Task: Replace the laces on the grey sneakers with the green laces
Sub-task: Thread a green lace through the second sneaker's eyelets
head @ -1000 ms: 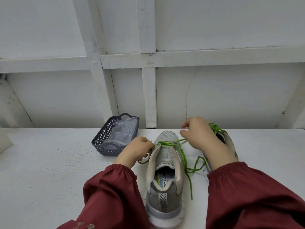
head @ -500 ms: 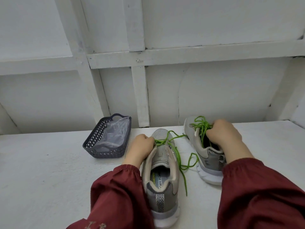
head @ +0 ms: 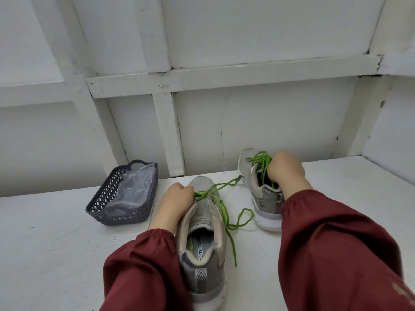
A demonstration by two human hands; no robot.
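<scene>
A grey sneaker (head: 203, 250) stands heel towards me in the middle of the white table. A green lace (head: 226, 215) runs through its front eyelets and trails loose to the right. My left hand (head: 174, 204) grips the sneaker's left side by the eyelets, fingers curled at the lace. A second grey sneaker (head: 258, 187) stands further back on the right, with a bunched green lace (head: 261, 161) on top. My right hand (head: 285, 173) grips that second sneaker at its opening, against the bunched lace.
A dark perforated basket (head: 105, 212) holding a clear plastic bag (head: 132, 187) sits to the left of the sneakers. The white panelled wall (head: 202, 131) rises right behind the table (head: 56, 254). My red sleeves fill the foreground.
My right hand left the near sneaker's lace and moved right to grip the second sneaker. The view shifted, so that sneaker shows more fully. My left hand stayed at the eyelets.
</scene>
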